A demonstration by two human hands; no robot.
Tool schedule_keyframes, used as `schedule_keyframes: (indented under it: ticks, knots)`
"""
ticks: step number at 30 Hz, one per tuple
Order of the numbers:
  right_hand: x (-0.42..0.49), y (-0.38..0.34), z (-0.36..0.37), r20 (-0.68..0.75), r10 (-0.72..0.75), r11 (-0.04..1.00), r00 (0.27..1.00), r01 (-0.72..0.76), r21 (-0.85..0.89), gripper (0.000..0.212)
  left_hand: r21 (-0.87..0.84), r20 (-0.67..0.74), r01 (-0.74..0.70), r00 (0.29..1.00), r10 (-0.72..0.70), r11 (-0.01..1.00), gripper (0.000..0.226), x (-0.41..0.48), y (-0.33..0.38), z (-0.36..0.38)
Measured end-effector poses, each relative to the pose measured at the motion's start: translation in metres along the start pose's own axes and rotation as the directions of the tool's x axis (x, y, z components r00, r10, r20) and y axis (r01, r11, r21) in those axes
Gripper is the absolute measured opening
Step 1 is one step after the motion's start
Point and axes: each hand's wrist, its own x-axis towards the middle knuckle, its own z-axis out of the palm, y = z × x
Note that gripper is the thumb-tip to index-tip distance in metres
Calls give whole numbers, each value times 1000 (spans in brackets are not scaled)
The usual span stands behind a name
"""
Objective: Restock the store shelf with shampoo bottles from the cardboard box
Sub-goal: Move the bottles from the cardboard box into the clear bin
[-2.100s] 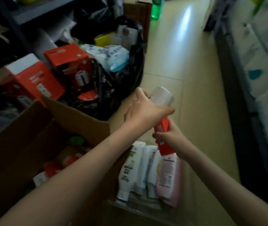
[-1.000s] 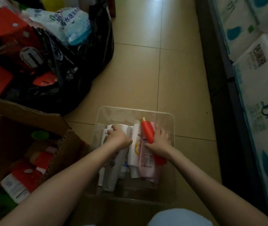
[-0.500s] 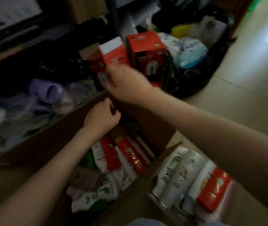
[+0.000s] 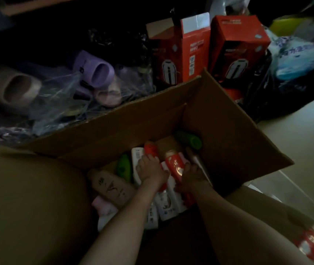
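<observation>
An open cardboard box [image 4: 219, 131] fills the middle of the dim view, with several shampoo bottles lying in it: red, white, green [image 4: 188, 140], brown [image 4: 112, 186] and pink. Both my hands are down inside it. My left hand [image 4: 149, 172] curls over a red bottle with an orange-red cap [image 4: 150, 150], next to a white bottle [image 4: 137, 156]. My right hand [image 4: 193, 175] grips the right side of a red bottle with a gold cap [image 4: 175, 165]. My forearms hide the near bottles.
Two red product boxes [image 4: 183, 52] [image 4: 238, 48] stand behind the cardboard box. Purple slippers in plastic wrap [image 4: 99, 73] lie at the back left, a black bag [image 4: 265, 96] at the right. Tiled floor [image 4: 301, 142] runs right. A red bottle [image 4: 311, 243] lies at lower right.
Both my hands have gone from the box's rim down among the bottles. My view has dropped over the box. Earlier I laid a red bottle in the clear bin.
</observation>
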Motion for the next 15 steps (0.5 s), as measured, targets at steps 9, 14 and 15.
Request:
schedule_keyframes:
  ticks: [9, 14, 15]
  knots:
    - [7, -1, -25, 142, -36, 964, 989, -3, 265, 96, -85, 151, 68, 987, -54, 994, 41, 11, 3, -10]
    - [-19, -9, -113, 83, -132, 980, 988, 117, 163, 62, -272, 171, -122, 970, 173, 954, 24, -22, 18, -56]
    - [-31, -9, -130, 13, -172, 973, 985, 168, 156, 60, -336, 140, -148, 969, 205, 930, 22, -33, 27, -72]
